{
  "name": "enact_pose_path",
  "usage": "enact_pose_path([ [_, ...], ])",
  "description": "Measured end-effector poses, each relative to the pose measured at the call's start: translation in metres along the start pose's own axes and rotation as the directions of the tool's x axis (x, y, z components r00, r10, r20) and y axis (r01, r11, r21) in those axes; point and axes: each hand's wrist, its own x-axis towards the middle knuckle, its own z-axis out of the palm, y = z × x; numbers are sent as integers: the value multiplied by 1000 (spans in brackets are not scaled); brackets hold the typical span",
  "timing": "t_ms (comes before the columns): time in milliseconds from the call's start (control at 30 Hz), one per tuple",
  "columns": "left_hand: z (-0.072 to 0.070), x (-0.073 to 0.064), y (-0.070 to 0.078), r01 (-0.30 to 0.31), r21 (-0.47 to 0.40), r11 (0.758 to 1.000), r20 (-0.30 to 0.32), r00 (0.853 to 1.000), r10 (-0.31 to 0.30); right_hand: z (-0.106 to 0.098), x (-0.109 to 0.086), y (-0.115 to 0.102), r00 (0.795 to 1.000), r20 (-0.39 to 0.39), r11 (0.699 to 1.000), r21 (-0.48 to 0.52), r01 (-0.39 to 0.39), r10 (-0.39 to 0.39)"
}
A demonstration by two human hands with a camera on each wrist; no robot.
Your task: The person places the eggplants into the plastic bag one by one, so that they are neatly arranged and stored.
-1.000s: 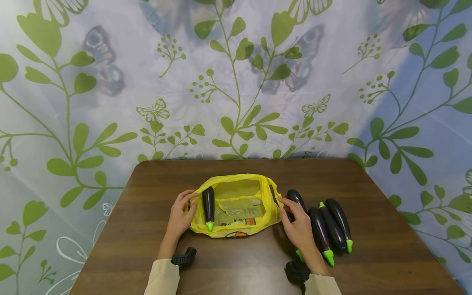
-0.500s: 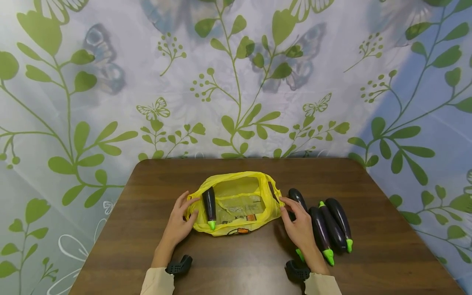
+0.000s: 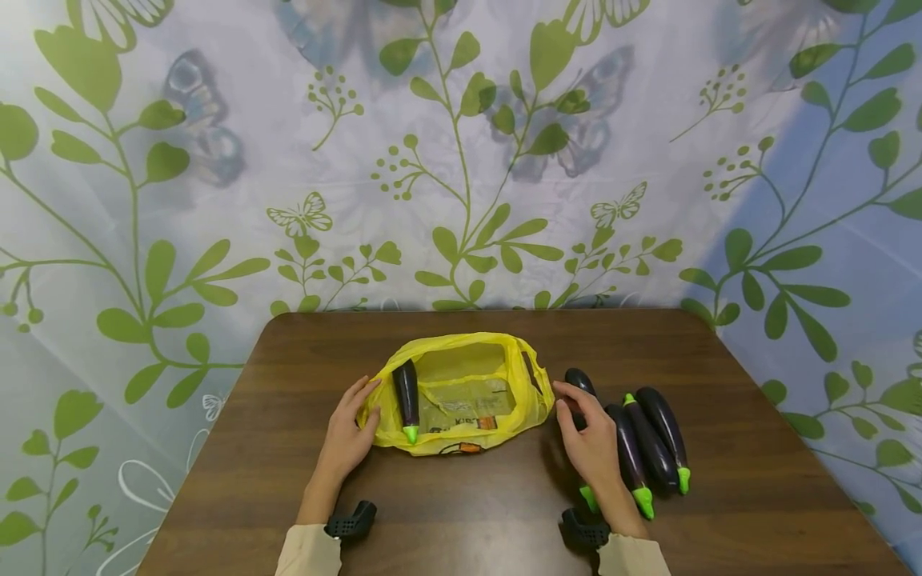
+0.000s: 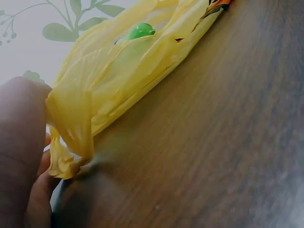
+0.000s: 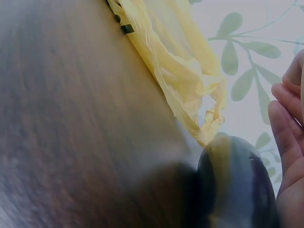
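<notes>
A yellow plastic bag [image 3: 461,444] lies on the table with its mouth spread open. Inside its left end is an eggplant [image 3: 406,396], green stem end toward me; that green end [image 4: 141,31] also shows in the left wrist view. My left hand [image 3: 347,432] is at the bag's left edge, thumb and fingers apart around its gathered end. Off the bag's right edge, my right hand [image 3: 592,440] holds nothing, fingers relaxed. Under that hand lies another eggplant [image 3: 580,381], partly hidden; its dark rounded end [image 5: 237,185] looms large in the right wrist view.
Right of my right hand, three more eggplants [image 3: 651,448] lie side by side on the brown wooden table [image 3: 461,520]. Behind the table hangs a cloth [image 3: 461,160] printed with leaves and butterflies. Each wrist wears a black strap mount [image 3: 351,522].
My right hand has left the bag's right edge and shifted slightly right. The left hand has drawn a little left and stays by the bag, which has slid slightly away from me.
</notes>
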Motion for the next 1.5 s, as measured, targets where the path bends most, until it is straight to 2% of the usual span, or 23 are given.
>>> enact_pose_path([
  [167, 0, -1, 1, 49, 3, 999, 25, 998, -49, -4, 0, 3, 999, -27, 999, -26, -20, 20],
  [333, 0, -1, 4, 66, -7, 998, 56, 996, -65, -6, 0, 7, 996, -77, 997, -67, -47, 42],
  [600, 1, -2, 4, 70, -19, 997, 66, 995, -69, -16, 4, 13, 991, -133, 992, -121, -41, 24],
  [1200, 3, 0, 0, 39, -47, 998, 58, 998, -37, -44, 9, 30, 971, -215, 975, -169, -146, 108],
  [1367, 3, -2, -1, 48, -37, 998, 61, 997, -46, -48, 7, 36, 967, -219, 970, -171, -170, 131],
  [1500, 3, 1, -1, 53, -31, 998, 55, 997, -51, -53, 10, 39, 962, -239, 968, -180, -175, 129],
])
